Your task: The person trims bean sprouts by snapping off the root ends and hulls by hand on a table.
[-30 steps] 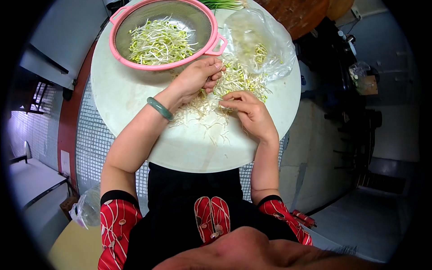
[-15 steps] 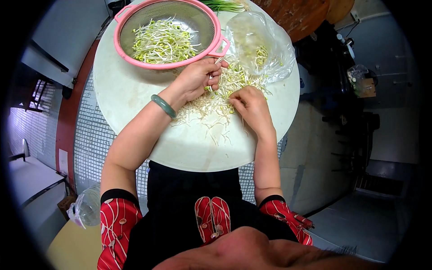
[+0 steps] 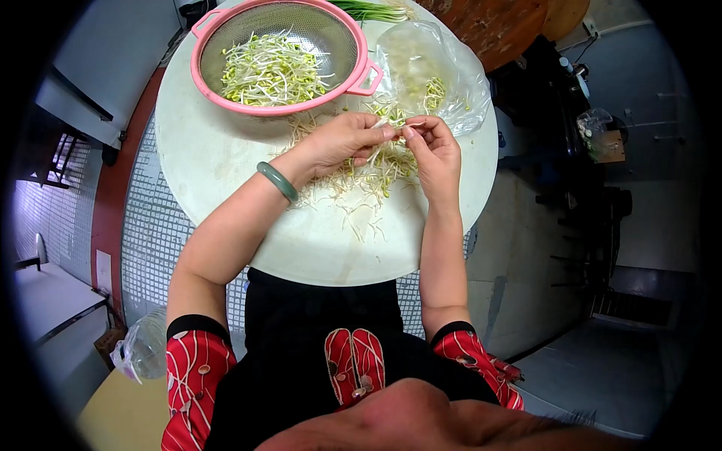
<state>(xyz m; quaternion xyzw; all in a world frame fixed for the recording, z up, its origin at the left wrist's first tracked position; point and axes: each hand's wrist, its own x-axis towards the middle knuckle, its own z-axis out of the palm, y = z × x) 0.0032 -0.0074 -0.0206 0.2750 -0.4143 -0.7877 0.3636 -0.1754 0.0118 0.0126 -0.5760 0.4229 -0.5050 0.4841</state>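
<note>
Left hand (image 3: 342, 143) grasps slender pale bean sprouts (image 3: 382, 122); right hand (image 3: 438, 154) pinches alongside, contents unclear. Apparently trimming; next needs gentle tugging.

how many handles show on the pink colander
2: the left handle at the colander's upper left, and the right handle on its right side, near the plastic bag. The picture's top edge may hide more.

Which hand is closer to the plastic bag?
Right. The right hand is just by the bag's near edge; the left hand is farther off, to its left.
</note>
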